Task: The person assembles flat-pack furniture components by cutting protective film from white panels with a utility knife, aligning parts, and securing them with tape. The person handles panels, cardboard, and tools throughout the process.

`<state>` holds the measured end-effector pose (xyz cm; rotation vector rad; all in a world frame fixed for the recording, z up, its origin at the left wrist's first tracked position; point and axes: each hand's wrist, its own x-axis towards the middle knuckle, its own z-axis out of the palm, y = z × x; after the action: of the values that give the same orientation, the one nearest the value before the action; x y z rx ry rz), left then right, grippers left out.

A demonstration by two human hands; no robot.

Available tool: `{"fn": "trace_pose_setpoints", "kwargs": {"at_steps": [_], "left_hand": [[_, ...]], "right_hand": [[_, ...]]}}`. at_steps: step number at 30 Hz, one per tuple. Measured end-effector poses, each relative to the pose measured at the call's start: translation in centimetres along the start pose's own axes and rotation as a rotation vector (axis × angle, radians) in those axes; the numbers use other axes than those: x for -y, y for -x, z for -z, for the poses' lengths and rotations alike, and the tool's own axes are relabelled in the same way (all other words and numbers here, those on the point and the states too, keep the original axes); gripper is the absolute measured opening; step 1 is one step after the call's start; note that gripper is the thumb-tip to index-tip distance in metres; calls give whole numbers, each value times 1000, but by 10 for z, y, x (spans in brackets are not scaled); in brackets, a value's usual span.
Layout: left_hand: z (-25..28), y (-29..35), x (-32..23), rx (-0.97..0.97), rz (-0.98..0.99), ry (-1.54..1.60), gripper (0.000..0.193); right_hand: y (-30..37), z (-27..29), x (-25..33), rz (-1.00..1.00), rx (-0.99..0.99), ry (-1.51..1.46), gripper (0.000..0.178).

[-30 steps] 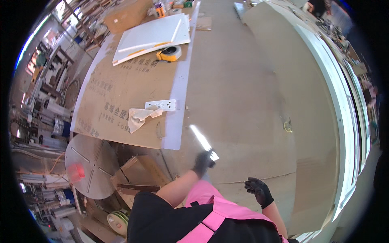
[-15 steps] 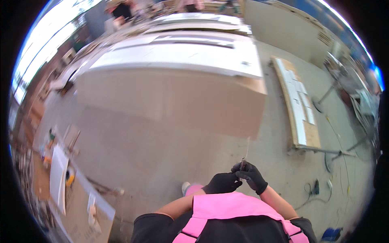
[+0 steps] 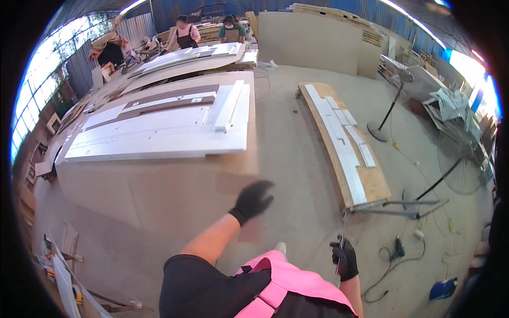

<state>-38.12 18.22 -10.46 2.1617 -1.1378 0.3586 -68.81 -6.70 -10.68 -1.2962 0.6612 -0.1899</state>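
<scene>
We've got the slim tool [image 3: 342,237] pointing ahead in our right hand [image 3: 345,259], that grip closed around it; it looks light and stiff, best held low, off the thin tip. Our left hand [image 3: 253,200] hangs open near the white-topped panel stack [image 3: 175,140], white strips [image 3: 344,159] lying on a wooden board [image 3: 379,181] ahead to the right

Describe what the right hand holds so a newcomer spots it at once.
Find the long wooden board carrying white strips, right of centre. Below its near end is the black-gloved right hand. Pick the slim, straight tool it grips; the corded tool nearby lies on the floor.
</scene>
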Motion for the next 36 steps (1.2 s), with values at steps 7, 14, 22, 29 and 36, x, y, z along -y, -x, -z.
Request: {"fn": "trace_pose_setpoints", "kwargs": {"at_steps": [7,14,22,29,36], "left_hand": [[53,-170,183,-197,559,-399,53],[57,-221,235,152,1093,-690,66],[56,-219,214,-320,1167,-582,71],[65,-155,166,-728,1392,-747,72],[53,-124,159,-566,1566,-802,68]], "right_hand": [[-109,81,49,-88,-62,-244,50],[-260,98,53,-324,65,-462,45],[-535,72,147,-288,369,-361,42],[-708,-96,218,-337,771,-172,24],[-718,-354,219,-412,1252,-263,32]]}}
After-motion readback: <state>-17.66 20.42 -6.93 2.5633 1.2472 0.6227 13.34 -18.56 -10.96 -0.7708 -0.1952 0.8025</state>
